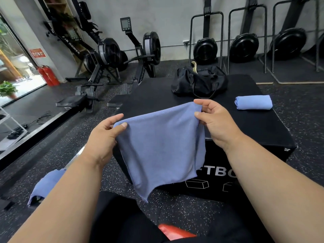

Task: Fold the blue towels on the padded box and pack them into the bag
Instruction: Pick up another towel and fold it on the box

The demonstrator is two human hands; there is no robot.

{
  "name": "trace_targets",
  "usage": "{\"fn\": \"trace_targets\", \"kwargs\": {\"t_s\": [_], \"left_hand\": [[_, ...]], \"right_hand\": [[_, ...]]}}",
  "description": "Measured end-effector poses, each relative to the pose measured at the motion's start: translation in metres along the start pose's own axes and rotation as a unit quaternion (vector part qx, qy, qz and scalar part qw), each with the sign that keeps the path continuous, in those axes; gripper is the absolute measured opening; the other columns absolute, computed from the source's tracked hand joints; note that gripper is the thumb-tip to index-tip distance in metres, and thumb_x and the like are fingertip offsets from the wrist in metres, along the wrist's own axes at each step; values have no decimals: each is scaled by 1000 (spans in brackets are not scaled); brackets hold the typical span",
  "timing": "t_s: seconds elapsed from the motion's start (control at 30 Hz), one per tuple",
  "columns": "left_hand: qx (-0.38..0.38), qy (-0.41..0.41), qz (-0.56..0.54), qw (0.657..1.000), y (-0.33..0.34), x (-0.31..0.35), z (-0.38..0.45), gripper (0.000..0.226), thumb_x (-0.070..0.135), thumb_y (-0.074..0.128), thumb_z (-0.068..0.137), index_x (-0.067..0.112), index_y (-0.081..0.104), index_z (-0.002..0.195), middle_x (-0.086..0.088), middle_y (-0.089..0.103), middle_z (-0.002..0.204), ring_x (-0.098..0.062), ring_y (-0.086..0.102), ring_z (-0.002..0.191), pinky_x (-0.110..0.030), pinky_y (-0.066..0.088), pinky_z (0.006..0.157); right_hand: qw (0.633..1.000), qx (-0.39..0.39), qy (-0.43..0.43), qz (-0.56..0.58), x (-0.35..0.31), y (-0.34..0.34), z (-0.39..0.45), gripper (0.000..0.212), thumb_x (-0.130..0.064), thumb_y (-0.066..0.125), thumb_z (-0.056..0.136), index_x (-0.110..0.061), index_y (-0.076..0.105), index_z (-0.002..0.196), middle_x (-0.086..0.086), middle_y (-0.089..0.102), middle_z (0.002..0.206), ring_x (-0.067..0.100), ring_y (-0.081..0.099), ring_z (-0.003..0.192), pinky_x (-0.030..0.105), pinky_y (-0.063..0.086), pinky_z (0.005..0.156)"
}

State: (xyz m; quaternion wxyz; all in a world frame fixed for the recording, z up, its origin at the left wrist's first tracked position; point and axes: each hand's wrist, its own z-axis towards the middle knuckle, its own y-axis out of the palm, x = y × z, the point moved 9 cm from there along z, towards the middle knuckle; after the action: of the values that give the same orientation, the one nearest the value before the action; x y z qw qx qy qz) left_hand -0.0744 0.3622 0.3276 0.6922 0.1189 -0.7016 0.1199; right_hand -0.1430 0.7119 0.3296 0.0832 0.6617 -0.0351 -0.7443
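Note:
A blue towel [161, 146] hangs in the air in front of the black padded box [245, 130]. My left hand [103, 135] pinches its upper left corner and my right hand [215, 118] pinches its upper right corner. The cloth droops to a point near the floor. A second blue towel [254, 102], folded into a short roll, lies on the box's right side. The black duffel bag [199, 83] sits at the far edge of the box with its top loosely open. Another blue towel [44, 185] shows under my left forearm.
Rowing machines [108, 55] stand on the speckled rubber floor to the left and behind the box. Upright fan machines [243, 47] line the back wall. Red fire extinguishers [49, 75] stand by the glass door at left. A red object [173, 231] lies near my legs.

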Motion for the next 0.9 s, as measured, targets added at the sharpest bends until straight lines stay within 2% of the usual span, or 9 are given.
{"fn": "trace_targets", "kwargs": {"t_s": [0.2,0.33,0.4,0.47,0.57,0.7,0.77,0.83,0.9], "left_hand": [[-19,-9,-44,999,14,-1,8,38,4,72,95,28,75,125,-6,66,120,-16,65,102,-36,51,94],[-44,-18,-62,997,29,-6,14,45,6,78,87,30,76,125,-9,64,122,-22,64,111,-39,48,108],[-45,-11,-79,996,36,-2,21,45,2,74,90,27,74,127,-6,68,116,-19,67,109,-32,51,105],[-40,1,-107,993,42,8,31,45,-4,66,95,23,70,131,-2,73,107,-12,71,101,-23,55,93],[-44,5,-127,991,58,30,61,46,-1,63,98,26,67,135,2,76,111,-10,74,98,-26,59,78],[-18,17,-147,989,83,53,143,53,-4,65,95,24,62,139,-8,70,132,-21,72,116,-33,59,91],[-31,16,-82,996,100,48,177,67,-6,65,94,20,49,154,-9,65,140,-20,69,121,-33,55,97],[-58,9,82,995,111,30,192,73,3,69,96,20,41,161,-5,62,140,-24,58,135,-32,47,105],[-79,26,244,966,112,6,185,69,11,74,95,22,47,157,-2,61,141,-23,54,140,-30,44,101]], "right_hand": [[994,64,22,86,7,-16,15,25,5,68,94,-15,71,109,0,69,84,17,65,83,30,52,79],[987,82,26,137,0,-17,25,22,5,70,94,-15,68,103,0,61,79,11,62,72,26,53,72],[987,78,13,138,-9,-16,28,21,4,70,94,-16,67,100,-2,60,75,10,61,69,24,53,70],[987,78,0,140,-20,-16,37,21,4,69,95,-16,67,99,-6,59,70,8,60,67,22,53,70],[987,95,-29,127,-44,-19,71,22,4,70,95,-17,67,97,-7,60,69,9,60,70,25,53,75],[988,132,-60,61,-68,-26,150,21,2,71,93,-18,67,100,-3,67,83,13,64,76,29,54,77],[993,105,-40,-45,-59,-26,183,20,-3,73,92,-20,68,102,-1,70,98,13,66,85,30,55,77],[981,44,-24,-188,-33,-25,197,17,-8,76,91,-20,72,104,-1,72,104,11,66,91,28,52,82],[950,-2,-14,-313,0,-29,189,19,-10,78,90,-21,75,106,-8,72,98,3,64,86,21,49,81]]}}
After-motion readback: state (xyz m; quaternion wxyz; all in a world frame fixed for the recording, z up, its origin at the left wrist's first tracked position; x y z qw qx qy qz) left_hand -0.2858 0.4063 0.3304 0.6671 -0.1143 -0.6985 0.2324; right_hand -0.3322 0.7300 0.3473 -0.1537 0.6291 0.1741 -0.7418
